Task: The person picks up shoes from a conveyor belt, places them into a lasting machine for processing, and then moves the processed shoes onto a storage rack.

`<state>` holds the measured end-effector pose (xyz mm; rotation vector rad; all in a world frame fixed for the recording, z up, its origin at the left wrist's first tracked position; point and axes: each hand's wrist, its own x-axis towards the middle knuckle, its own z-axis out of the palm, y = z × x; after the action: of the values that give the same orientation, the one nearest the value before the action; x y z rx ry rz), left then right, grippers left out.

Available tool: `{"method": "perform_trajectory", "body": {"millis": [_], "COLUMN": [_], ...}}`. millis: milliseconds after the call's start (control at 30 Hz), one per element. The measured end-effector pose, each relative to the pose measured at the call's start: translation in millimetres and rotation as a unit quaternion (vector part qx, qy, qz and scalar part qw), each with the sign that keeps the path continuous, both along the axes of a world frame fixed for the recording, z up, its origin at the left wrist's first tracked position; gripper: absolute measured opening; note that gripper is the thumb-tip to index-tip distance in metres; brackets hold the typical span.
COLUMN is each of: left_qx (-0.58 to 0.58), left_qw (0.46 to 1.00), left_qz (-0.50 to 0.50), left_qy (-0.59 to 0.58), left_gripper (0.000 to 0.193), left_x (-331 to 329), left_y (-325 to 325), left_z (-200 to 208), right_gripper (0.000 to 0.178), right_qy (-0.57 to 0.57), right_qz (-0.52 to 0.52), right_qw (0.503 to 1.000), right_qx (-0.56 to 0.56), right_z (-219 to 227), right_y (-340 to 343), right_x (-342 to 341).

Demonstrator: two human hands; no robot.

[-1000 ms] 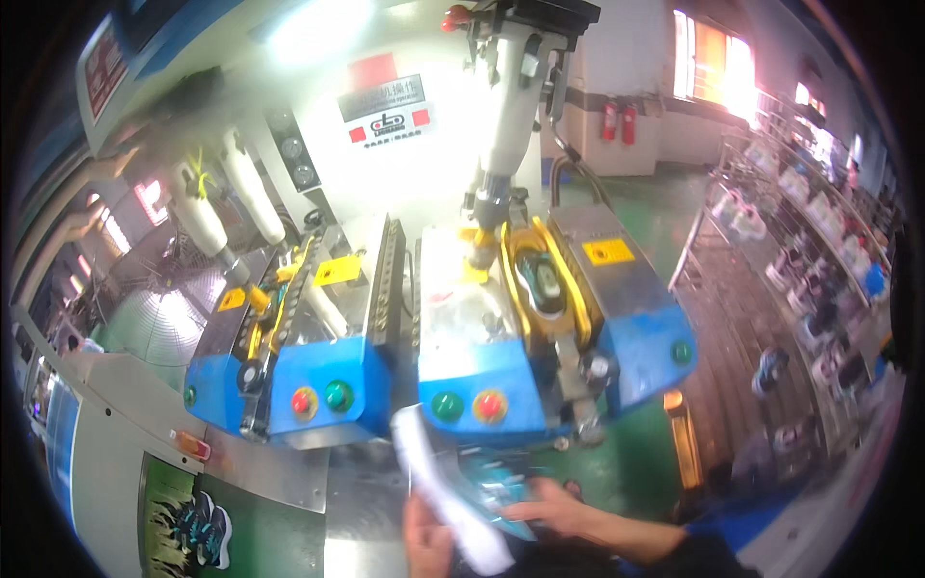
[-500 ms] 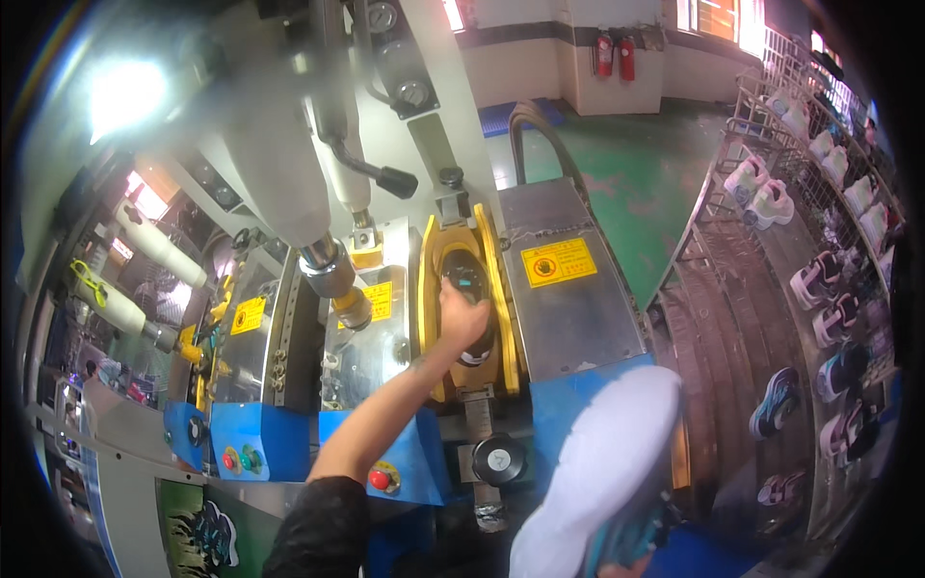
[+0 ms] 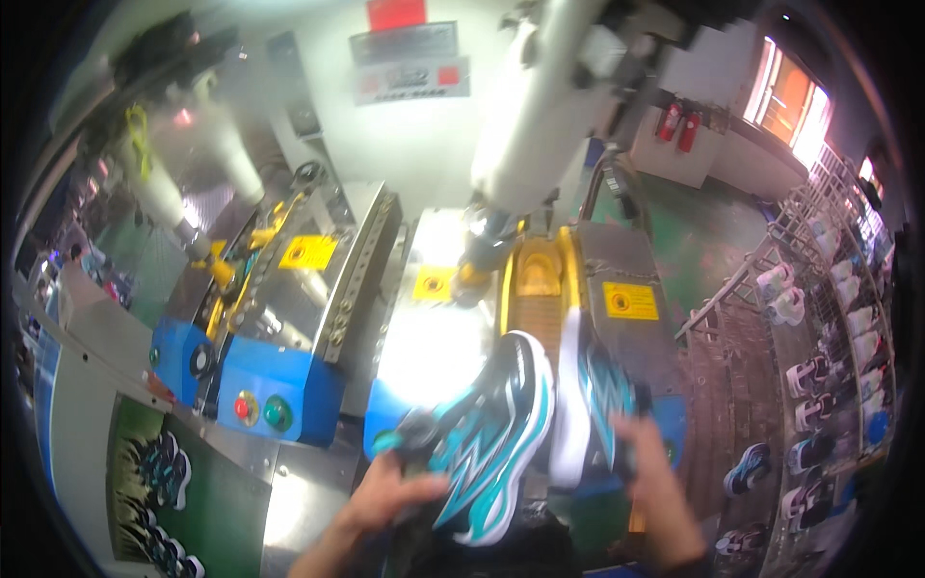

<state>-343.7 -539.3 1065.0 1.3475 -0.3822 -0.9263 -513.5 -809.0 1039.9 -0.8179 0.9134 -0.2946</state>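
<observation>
A black and teal sneaker with a white sole is gripped at its heel and collar by my left hand, its toe pointing up and forward. Beside it on the right, my right hand is closed on a second sneaker of the same colours, turned so its white sole faces left. The two soles face each other, close together. Both shoes are in front of the press's yellow cradle, whose lower part they hide. Motion blurs my right fingers somewhat.
A large press arm hangs over the cradle. To the left, another press station has a blue housing with red and green buttons. At right stands a wire rack of shoes. More sneakers lie at lower left.
My left hand has taken the dark shoe out of the yellow cradle and brought it back toward me. The right-hand shoe has moved up beside it. The view has swung left.
</observation>
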Motion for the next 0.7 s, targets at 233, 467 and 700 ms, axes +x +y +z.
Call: {"method": "perform_trajectory", "body": {"millis": [233,467,700], "left_qx": [-0.115,0.171,0.344], "left_qw": [0.934,0.817,0.783], "left_qz": [0.327,0.529,0.485], "left_qy": [0.085,0.152,0.183], "left_gripper": [0.055,0.050,0.046], "left_x": [-106,-152,-137], "left_y": [144,173,178], "left_z": [-33,-81,-77], "right_gripper": [0.045,0.069,0.064], "right_qy": [0.189,0.248,0.227], "right_qz": [0.251,0.238,0.091], "right_qw": [0.869,0.731,0.741], "right_qx": [-0.383,-0.590,-0.625], "right_z": [-24,-105,-99], "right_y": [-111,-91,-74], "right_x": [217,225,231]}}
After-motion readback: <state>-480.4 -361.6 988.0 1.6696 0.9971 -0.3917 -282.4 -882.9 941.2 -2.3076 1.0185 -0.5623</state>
